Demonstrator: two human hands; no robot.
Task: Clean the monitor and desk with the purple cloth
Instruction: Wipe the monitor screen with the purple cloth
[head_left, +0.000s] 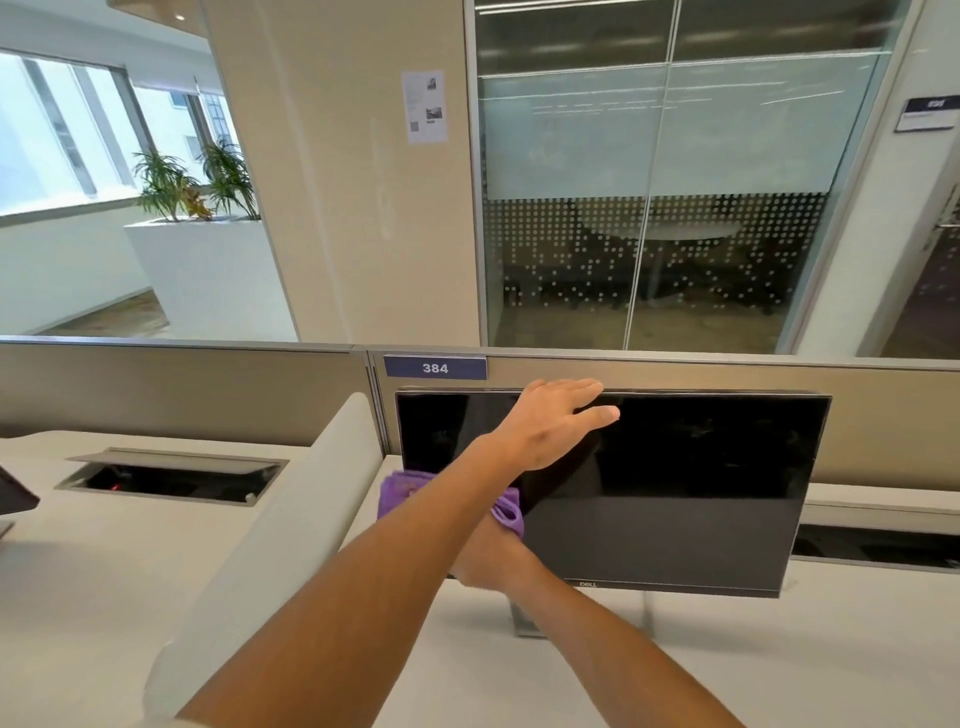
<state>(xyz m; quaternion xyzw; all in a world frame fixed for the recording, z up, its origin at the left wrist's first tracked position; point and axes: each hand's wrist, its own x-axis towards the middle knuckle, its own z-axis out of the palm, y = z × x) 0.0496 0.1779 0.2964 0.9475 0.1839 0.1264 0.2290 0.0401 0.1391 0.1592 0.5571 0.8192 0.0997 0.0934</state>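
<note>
Up top, the left hand (553, 423) spreads flat over the monitor (675, 493) edge, while the right hand (485, 558) presses the purple cloth (506, 512) low on its left side, grip hidden.

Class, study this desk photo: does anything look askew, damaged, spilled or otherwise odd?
The monitor looks tilted: its top edge leans back and the screen faces upward, while the left hand rests at that top edge. The purple cloth is at the lower-left screen, largely hidden behind the crossed arms. No spills or damage show.
</note>
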